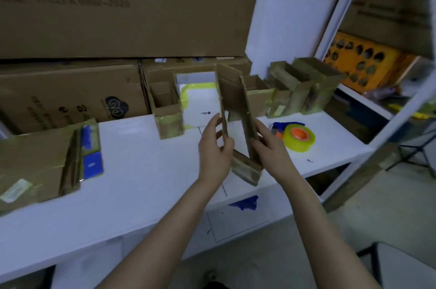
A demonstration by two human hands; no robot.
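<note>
Right now you are holding the cardboard box [246,168] between both hands, just above the table [141,170]. Your left grip [215,147] is pinching the left tall flap between thumb and fingers, and your right grip [269,144] is wrapping round the right flap. Both are closed on cardboard, and neither is spread wide. The box's taped bottom is hanging below and between your grips, tilted, with the two flaps standing up and away from you in a narrow V.

It looks as if you are opening the box into shape. So be pulling the flaps apart evenly, working low down near the fold rather than at the tips, where the board could crease or tear. Be pressing your thumbs on the inside faces so the walls are squaring up as they spread.

The tape roll [299,137] is lying just to the right of your right grip, near enough for sealing. Beyond your grips, small open boxes [166,109] are standing in a row, so be working clear of them.
</note>
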